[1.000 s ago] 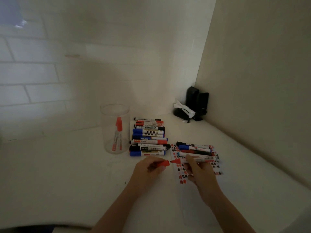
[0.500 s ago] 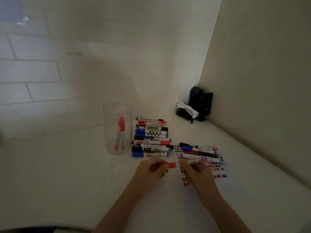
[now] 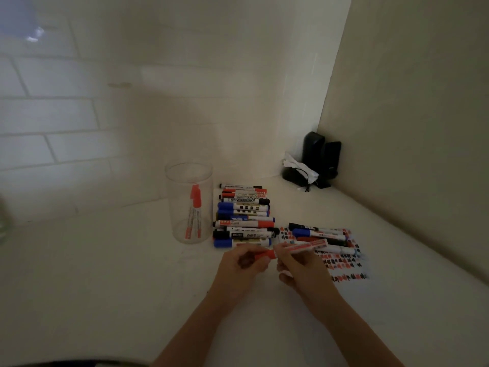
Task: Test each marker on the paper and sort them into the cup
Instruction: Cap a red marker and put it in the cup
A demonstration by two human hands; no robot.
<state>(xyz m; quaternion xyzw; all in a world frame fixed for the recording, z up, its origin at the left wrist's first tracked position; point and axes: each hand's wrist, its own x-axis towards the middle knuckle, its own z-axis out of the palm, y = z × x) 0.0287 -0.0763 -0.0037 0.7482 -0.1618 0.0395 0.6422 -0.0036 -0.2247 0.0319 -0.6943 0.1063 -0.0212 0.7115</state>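
A second ago the red cap (image 3: 263, 255) was held apart from the marker's tip; now it sits against the end of the red marker (image 3: 300, 246), the two hands drawn close together. The left hand (image 3: 244, 263) curls its fingers round the cap, and the right hand (image 3: 299, 263) pinches the marker's white barrel, which lies level just above the white table (image 3: 105, 274).

Behind the left hand lies a stacked row of markers (image 3: 244, 215) in blue, red and black. Left of that row stands a clear plastic cup (image 3: 189, 202) with two red markers upright inside. Under and beyond the right hand, the paper (image 3: 344, 263) is covered with red and black test marks, and a few more markers (image 3: 321, 235) rest on its far edge. Two black speakers (image 3: 321, 154) fill the wall corner, with a crumpled white scrap (image 3: 297, 166) beside them.

One black marker reads "deli"; other labels are too blurred to read.
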